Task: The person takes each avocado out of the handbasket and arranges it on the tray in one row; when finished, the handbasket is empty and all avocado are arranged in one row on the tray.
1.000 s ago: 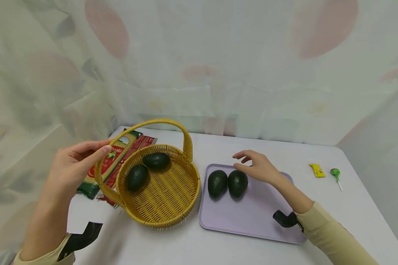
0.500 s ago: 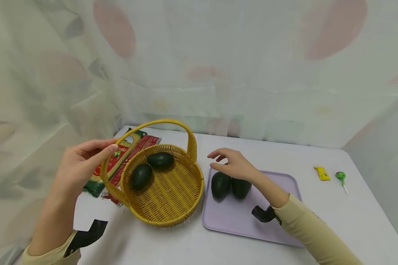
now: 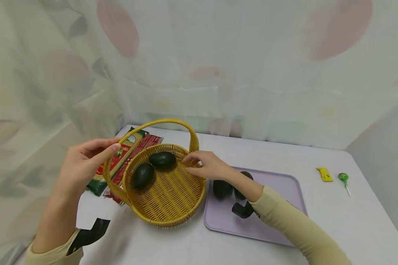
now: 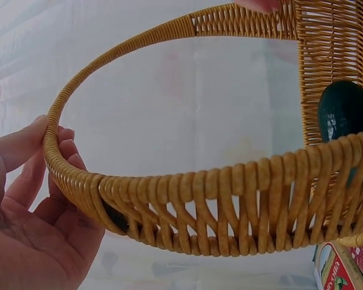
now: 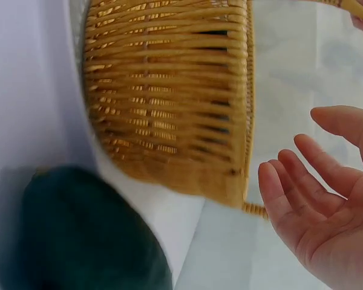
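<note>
My left hand (image 3: 89, 158) pinches the arched handle (image 3: 166, 121) of a yellow wicker basket (image 3: 172, 195) between thumb and fingers; the left wrist view shows this grip closely. Two dark green avocados (image 3: 143, 176) lie inside, toward the basket's left and back. Over the right rim hovers my right hand (image 3: 209, 165), its fingers loosely bent and nothing in them. In the right wrist view its fingertips are apart from the basket's side. Beneath my right wrist, two more avocados (image 3: 222, 188) sit on a lilac tray (image 3: 252, 233), partly hidden by the hand and forearm.
Behind the basket's left side lie a red and green packet (image 3: 97, 180) and a long red packet (image 3: 149, 141). A yellow-wrapped candy (image 3: 324, 174) and a green lollipop (image 3: 344, 177) are at the table's right. A patterned curtain (image 3: 235, 73) hangs behind the table.
My right hand has moved left from above the tray's avocados to the basket's right rim. The left hand keeps holding the handle, and the whole view has shifted slightly.
</note>
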The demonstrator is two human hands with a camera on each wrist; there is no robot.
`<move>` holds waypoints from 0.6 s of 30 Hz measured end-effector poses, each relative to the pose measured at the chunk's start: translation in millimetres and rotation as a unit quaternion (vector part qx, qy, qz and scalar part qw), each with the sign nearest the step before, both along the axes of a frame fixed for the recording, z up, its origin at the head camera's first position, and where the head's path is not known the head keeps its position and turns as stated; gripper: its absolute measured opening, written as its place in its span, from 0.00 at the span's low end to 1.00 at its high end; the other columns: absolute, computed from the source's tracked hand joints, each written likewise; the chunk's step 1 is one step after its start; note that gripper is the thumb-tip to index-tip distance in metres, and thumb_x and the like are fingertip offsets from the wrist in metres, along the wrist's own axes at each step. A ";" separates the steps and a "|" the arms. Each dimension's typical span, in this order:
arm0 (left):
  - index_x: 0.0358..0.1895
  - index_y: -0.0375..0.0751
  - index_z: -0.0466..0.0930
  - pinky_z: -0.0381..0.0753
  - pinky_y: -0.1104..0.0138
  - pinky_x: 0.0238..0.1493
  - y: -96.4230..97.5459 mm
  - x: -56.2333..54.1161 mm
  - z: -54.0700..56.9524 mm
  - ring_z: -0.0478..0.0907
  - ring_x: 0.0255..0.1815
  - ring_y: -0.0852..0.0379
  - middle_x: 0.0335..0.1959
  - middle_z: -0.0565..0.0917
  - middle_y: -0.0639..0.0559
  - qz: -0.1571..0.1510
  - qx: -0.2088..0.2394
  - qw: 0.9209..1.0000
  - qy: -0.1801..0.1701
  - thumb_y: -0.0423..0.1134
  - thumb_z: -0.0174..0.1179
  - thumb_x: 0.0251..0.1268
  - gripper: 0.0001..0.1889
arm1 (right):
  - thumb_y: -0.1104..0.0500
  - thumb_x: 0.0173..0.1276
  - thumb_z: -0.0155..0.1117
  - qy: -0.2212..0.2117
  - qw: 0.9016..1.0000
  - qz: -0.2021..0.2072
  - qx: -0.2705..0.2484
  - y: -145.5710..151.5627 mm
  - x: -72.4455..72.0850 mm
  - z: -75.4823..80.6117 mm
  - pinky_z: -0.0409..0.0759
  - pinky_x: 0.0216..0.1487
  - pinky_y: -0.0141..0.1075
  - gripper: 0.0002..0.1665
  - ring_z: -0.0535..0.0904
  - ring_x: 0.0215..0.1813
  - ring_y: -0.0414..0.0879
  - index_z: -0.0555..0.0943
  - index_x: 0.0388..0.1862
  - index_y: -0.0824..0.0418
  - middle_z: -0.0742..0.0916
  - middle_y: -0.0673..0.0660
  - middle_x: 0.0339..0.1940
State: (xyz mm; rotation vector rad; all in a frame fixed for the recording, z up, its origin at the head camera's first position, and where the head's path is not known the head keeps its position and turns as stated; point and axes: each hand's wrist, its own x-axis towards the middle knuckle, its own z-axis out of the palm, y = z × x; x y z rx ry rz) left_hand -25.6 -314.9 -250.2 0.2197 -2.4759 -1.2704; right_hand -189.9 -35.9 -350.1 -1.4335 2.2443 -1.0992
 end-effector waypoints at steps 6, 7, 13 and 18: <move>0.48 0.43 0.85 0.79 0.75 0.33 -0.1 -0.1 0.0 0.75 0.41 0.59 0.40 0.84 0.65 0.000 0.005 1.000 -0.001 0.47 0.62 0.68 0.14 | 0.59 0.70 0.62 0.004 0.998 0.055 0.022 -29.8 -1.5 1.3 0.77 0.56 0.44 0.17 0.81 0.53 0.52 0.80 0.56 0.61 0.84 0.57 0.54; 0.48 0.43 0.85 0.79 0.75 0.33 0.0 -0.2 0.1 0.75 0.41 0.58 0.40 0.84 0.65 0.000 0.005 1.000 -0.002 0.47 0.62 0.68 0.14 | 0.59 0.70 0.62 0.006 0.997 0.064 0.031 -34.5 -2.2 1.8 0.77 0.56 0.42 0.17 0.80 0.54 0.52 0.80 0.57 0.61 0.84 0.57 0.54; 0.50 0.42 0.85 0.79 0.75 0.33 0.2 0.0 1.4 0.75 0.40 0.59 0.39 0.84 0.62 -0.010 0.000 1.000 0.004 0.45 0.61 0.68 0.14 | 0.57 0.72 0.61 0.015 0.990 0.102 0.093 -60.7 -4.0 11.2 0.75 0.55 0.34 0.18 0.79 0.55 0.50 0.79 0.58 0.60 0.83 0.59 0.55; 0.51 0.40 0.84 0.79 0.74 0.33 0.7 -0.2 1.5 0.75 0.40 0.58 0.39 0.84 0.60 -0.011 -0.002 1.000 0.004 0.46 0.61 0.69 0.16 | 0.55 0.72 0.61 0.010 0.983 0.121 0.138 -79.4 -3.9 20.3 0.73 0.54 0.30 0.20 0.78 0.56 0.47 0.78 0.60 0.57 0.82 0.58 0.57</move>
